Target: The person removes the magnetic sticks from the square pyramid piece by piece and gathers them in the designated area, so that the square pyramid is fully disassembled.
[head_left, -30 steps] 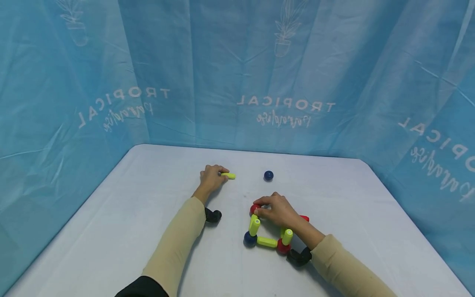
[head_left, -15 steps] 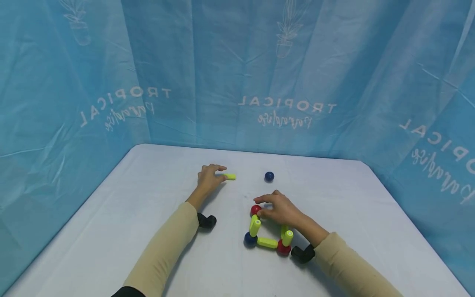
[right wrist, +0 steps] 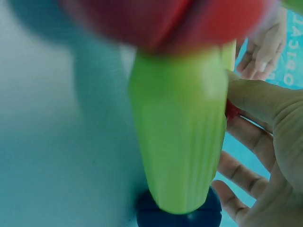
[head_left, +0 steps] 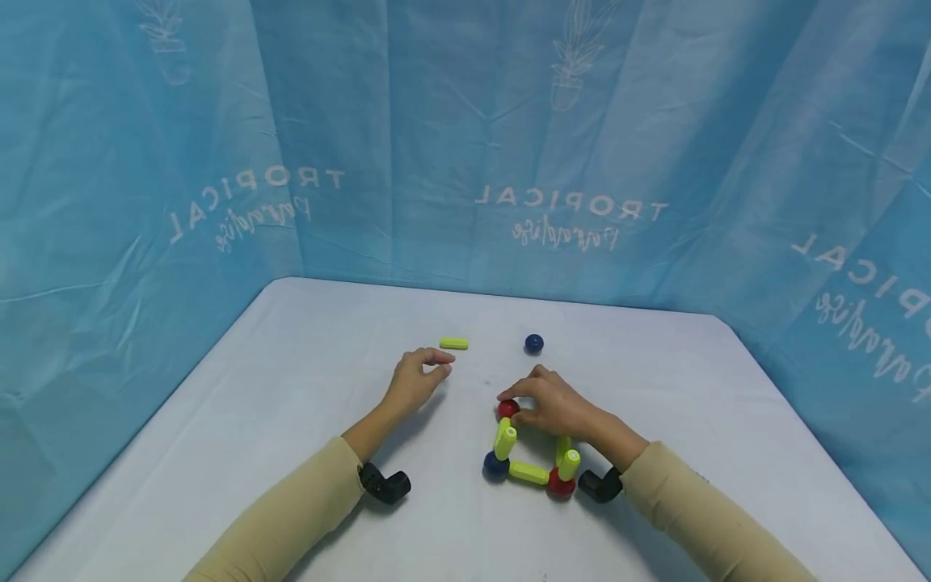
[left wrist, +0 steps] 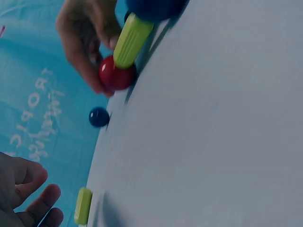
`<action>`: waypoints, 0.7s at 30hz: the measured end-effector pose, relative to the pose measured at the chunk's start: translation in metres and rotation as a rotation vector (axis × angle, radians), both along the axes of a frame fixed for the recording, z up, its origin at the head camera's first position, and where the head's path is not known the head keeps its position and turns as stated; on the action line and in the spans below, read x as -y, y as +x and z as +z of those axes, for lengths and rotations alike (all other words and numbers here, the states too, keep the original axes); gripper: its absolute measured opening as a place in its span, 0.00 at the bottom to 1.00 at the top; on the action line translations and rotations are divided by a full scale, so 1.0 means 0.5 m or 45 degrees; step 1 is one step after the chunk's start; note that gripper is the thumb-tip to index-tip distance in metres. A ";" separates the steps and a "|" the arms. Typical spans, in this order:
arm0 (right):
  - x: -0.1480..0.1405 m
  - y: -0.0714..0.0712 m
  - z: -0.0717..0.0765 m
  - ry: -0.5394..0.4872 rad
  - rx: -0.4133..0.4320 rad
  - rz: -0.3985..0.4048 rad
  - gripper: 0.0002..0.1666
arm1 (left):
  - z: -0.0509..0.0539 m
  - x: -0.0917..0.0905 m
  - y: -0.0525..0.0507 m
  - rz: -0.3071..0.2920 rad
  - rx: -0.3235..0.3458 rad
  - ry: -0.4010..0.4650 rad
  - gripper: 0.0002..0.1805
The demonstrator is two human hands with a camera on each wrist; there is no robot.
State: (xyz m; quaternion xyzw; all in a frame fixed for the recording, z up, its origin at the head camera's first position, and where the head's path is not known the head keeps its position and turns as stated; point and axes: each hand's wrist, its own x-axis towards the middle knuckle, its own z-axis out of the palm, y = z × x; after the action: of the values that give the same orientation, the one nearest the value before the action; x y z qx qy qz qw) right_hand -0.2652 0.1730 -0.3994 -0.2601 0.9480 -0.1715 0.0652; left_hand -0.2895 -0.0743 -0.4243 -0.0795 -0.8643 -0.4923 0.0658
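Note:
Toward the middle of the table, a frame of yellow-green rods and balls lies partly behind my right hand [head_left: 556, 404]. That hand holds the red ball [head_left: 508, 411] at the frame's far left corner between thumb and fingers. The near corners are a blue ball [head_left: 496, 466] and another red ball [head_left: 562, 482], joined by a rod [head_left: 528, 473]. A rod [head_left: 505, 443] stands up from the blue ball, and another rod [head_left: 570, 464] from the red one. My left hand [head_left: 416, 381] hovers left of the frame, fingers loosely bent, holding nothing. Beyond it lies a loose yellow-green rod [head_left: 454, 343].
A loose blue ball [head_left: 534, 343] rests near the far edge of the white table [head_left: 218, 453]. Blue printed curtains [head_left: 436, 121] surround the back and sides. Black wrist cameras [head_left: 385, 485] stick out below both wrists.
The left hand has let go of the yellow-green rod and drawn back toward me, leaving it on the table. The right hand stays at the red ball. The view shifts slightly.

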 end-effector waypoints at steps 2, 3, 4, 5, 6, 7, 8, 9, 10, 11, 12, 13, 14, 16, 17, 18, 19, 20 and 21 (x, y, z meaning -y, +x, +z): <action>-0.001 0.001 0.001 0.028 -0.033 -0.016 0.21 | 0.004 -0.006 0.017 -0.026 -0.005 0.007 0.10; -0.002 0.002 0.002 0.046 -0.058 -0.031 0.21 | 0.006 -0.008 0.025 -0.039 -0.011 0.009 0.10; -0.003 0.003 0.004 0.069 -0.089 -0.045 0.20 | 0.008 -0.010 0.032 -0.050 -0.020 0.006 0.09; -0.004 0.005 0.005 0.096 -0.124 -0.061 0.19 | 0.010 -0.012 0.039 -0.060 -0.023 0.004 0.09; -0.004 0.006 0.008 0.128 -0.158 -0.082 0.18 | 0.012 -0.013 0.046 -0.069 -0.030 0.003 0.09; -0.005 0.008 0.010 0.156 -0.188 -0.103 0.17 | 0.013 -0.014 0.051 -0.076 -0.037 -0.003 0.09; -0.006 0.010 0.012 0.191 -0.214 -0.127 0.16 | 0.014 -0.015 0.055 -0.080 -0.049 -0.014 0.09; -0.006 0.011 0.015 0.223 -0.232 -0.154 0.16 | 0.015 -0.015 0.059 -0.082 -0.059 -0.022 0.09; -0.006 0.012 0.016 0.254 -0.245 -0.178 0.15 | 0.015 -0.016 0.062 -0.084 -0.066 -0.027 0.09; -0.006 0.014 0.017 0.282 -0.250 -0.205 0.15 | 0.015 -0.016 0.066 -0.084 -0.071 -0.030 0.09; -0.006 0.016 0.018 0.308 -0.251 -0.232 0.16 | 0.015 -0.017 0.068 -0.080 -0.083 -0.038 0.09; -0.005 0.017 0.019 0.327 -0.250 -0.255 0.16 | 0.015 -0.017 0.070 -0.077 -0.094 -0.045 0.09; -0.004 0.019 0.020 0.350 -0.248 -0.276 0.17 | 0.015 -0.018 0.072 -0.071 -0.103 -0.056 0.08; -0.002 0.023 0.021 0.383 -0.242 -0.308 0.17 | 0.014 -0.018 0.076 -0.066 -0.107 -0.065 0.08; -0.001 0.027 0.022 0.398 -0.242 -0.317 0.18 | 0.013 -0.018 0.077 -0.063 -0.107 -0.070 0.08; -0.001 0.029 0.023 0.411 -0.242 -0.322 0.18 | 0.013 -0.018 0.078 -0.062 -0.105 -0.072 0.08; 0.000 0.032 0.024 0.423 -0.243 -0.325 0.19 | 0.012 -0.018 0.080 -0.065 -0.100 -0.070 0.08; 0.000 0.035 0.024 0.431 -0.246 -0.325 0.19 | 0.012 -0.019 0.081 -0.070 -0.097 -0.069 0.08; 0.001 0.037 0.024 0.428 -0.251 -0.323 0.19 | 0.012 -0.019 0.082 -0.081 -0.096 -0.070 0.08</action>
State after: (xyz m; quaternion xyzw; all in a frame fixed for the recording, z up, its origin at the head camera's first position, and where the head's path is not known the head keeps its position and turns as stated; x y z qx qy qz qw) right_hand -0.2467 0.1728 -0.3876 -0.1399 0.9901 0.0084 -0.0075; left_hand -0.2485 -0.0647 -0.4184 -0.1271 -0.8713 -0.4671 0.0805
